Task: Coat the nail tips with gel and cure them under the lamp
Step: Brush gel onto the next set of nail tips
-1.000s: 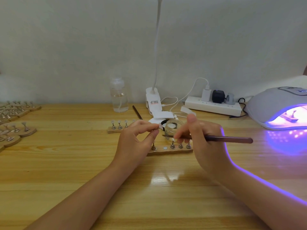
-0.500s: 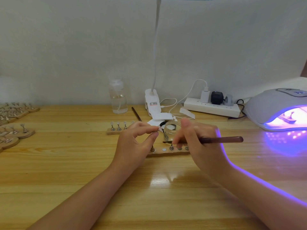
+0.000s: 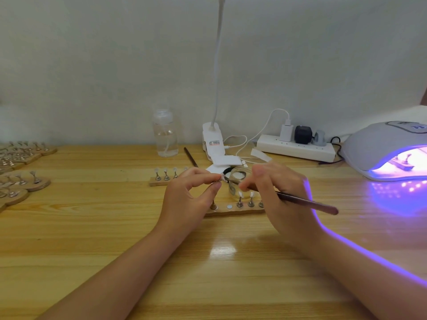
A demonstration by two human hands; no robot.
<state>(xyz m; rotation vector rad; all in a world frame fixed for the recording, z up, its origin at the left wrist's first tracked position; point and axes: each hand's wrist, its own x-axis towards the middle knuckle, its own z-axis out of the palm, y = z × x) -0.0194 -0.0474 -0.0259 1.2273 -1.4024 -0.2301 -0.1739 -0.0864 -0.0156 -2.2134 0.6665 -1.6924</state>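
Head camera view, taking the clear gel jar on the wooden counter as the landmark: far left of it lie several wooden stands with small metal pegs. Nearer, left of the jar, a short wooden strip carries pegs topped with nail tips, and behind that stands a clear bottle. Just left of the jar, the left hand has its grip closed tight, thumb and forefinger pinching a single nail tip on its peg, raised above the counter. In front of the jar a longer wooden strip carries more pegs with tips. Right of the jar, the right hand grips a dark brush, its bristle end reaching the pinched tip. Behind stands a white clip lamp and a power strip. Far right, the curing lamp glows violet with a stand inside.
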